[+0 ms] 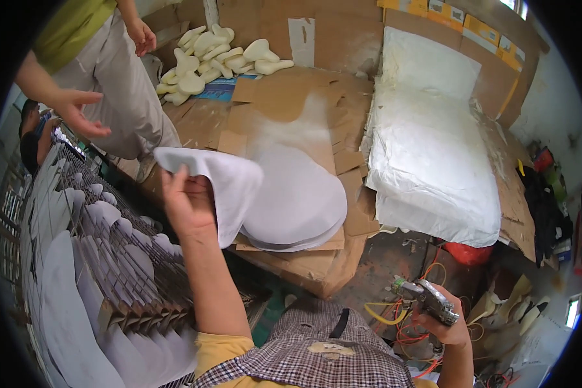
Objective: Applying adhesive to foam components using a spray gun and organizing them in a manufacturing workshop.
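My left hand [191, 205] grips the edge of a pale grey saddle-shaped cover sheet [237, 184] and lifts it, bent over, above the near left side of the table. Beside it a small stack of similar saddle-shaped sheets [297, 194] lies on the cardboard, wide ends toward me. Off to the right, apart from the table, my right hand [452, 324] is wrapped round a metal spray gun [433, 302] whose nozzle points left. A yellow hose [387, 315] loops near the gun.
At the left stands a wire rack [132, 278] with several grey sheets. Cream foam bicycle saddles [207, 58] are heaped on the far cardboard-covered table [310, 268]. A white-covered surface [433, 155] is to the right. A person [103, 71] stands at the far left; another person [29, 142] is farther back.
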